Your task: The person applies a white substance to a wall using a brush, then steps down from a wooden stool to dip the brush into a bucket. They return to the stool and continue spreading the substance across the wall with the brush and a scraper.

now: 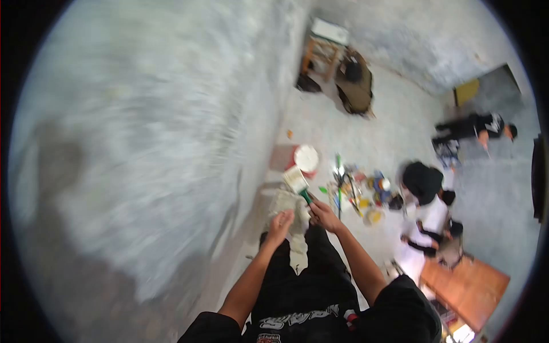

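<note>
My right hand grips the green handle of a wide paintbrush, its broad pale head pointing up and to the left. Close by on the left is my left hand, fingers bent and blurred, so I cannot make out whether it holds anything. Behind and between the hands shows a whitish, crumpled-looking piece, with a pointed lower end over my dark trousers. Just beyond the brush head stands a red bucket with a white top.
A rough grey wall fills the left side. Tools and containers lie scattered on the floor to the right. One person crouches by a wooden stand; several others are at the right, near an orange-brown table.
</note>
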`<state>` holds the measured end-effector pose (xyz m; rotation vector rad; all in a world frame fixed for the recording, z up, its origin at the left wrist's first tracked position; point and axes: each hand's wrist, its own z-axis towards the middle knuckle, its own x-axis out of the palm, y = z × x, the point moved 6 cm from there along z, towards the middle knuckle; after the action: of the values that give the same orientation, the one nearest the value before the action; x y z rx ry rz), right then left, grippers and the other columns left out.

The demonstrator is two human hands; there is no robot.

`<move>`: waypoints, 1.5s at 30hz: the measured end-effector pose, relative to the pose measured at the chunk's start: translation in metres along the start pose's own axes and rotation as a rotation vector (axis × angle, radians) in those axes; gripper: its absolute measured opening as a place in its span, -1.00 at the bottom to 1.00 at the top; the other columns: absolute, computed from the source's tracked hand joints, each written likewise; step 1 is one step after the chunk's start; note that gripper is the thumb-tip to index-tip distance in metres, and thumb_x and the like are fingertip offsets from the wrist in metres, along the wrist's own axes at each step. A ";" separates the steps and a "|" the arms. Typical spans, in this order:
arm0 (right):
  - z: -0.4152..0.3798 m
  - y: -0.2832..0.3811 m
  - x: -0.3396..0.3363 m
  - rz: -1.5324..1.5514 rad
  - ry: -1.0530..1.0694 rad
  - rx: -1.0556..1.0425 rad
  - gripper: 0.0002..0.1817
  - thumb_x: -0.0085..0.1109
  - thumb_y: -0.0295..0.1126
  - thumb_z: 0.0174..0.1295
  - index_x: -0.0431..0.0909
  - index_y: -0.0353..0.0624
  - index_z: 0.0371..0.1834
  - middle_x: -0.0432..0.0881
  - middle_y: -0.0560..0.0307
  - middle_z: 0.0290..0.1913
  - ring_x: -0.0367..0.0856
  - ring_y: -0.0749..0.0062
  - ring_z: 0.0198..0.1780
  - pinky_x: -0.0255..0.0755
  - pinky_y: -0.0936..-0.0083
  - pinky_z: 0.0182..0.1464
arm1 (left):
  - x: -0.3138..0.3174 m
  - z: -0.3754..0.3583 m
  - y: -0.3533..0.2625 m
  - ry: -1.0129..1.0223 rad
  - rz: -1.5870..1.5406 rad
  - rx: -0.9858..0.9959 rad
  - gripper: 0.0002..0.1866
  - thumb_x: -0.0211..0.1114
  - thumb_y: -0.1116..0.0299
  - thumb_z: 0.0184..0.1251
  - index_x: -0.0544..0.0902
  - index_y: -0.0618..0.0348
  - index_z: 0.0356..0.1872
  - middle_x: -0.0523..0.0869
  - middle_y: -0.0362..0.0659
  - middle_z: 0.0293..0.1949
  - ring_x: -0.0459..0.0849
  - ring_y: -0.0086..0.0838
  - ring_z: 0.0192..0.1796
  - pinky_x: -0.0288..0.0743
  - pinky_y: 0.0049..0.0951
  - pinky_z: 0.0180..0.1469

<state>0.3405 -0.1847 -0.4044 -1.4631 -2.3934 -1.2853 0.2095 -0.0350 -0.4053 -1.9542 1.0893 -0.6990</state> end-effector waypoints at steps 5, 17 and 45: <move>-0.086 0.081 0.121 0.017 0.271 -0.061 -0.75 -0.08 -0.15 0.63 0.45 -0.07 0.05 0.23 0.39 -0.48 0.22 0.61 -0.49 0.31 0.48 -0.29 | -0.011 -0.096 -0.123 -0.043 -0.034 0.243 -0.60 0.28 0.25 0.55 0.58 0.23 0.27 0.67 -0.15 0.17 0.63 -0.52 0.17 0.53 -0.45 0.16; -0.164 0.215 0.360 -0.282 0.783 -0.435 -0.72 -0.10 -0.18 0.65 0.47 -0.16 0.01 0.37 0.38 -0.38 0.30 0.68 -0.38 0.24 0.63 -0.32 | -0.053 -0.259 -0.365 -0.618 0.122 0.827 -0.68 0.13 0.33 0.61 0.60 0.37 0.16 0.72 0.01 0.08 0.67 -0.37 0.09 0.50 -0.35 0.18; 0.027 0.132 0.255 -1.025 0.042 -0.328 -0.41 -0.04 0.05 0.46 0.76 -0.30 -0.10 0.80 -0.20 -0.22 0.80 -0.05 -0.10 0.62 0.16 0.02 | -0.094 -0.050 -0.184 -0.674 -0.394 0.071 -0.44 0.06 -0.10 0.62 0.76 0.25 -0.20 0.77 -0.17 -0.26 0.71 -0.48 -0.27 0.59 -0.41 -0.23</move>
<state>0.3097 0.0421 -0.2283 -0.0918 -3.0997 -1.8706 0.2084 0.0897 -0.2336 -2.1270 0.2719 -0.2230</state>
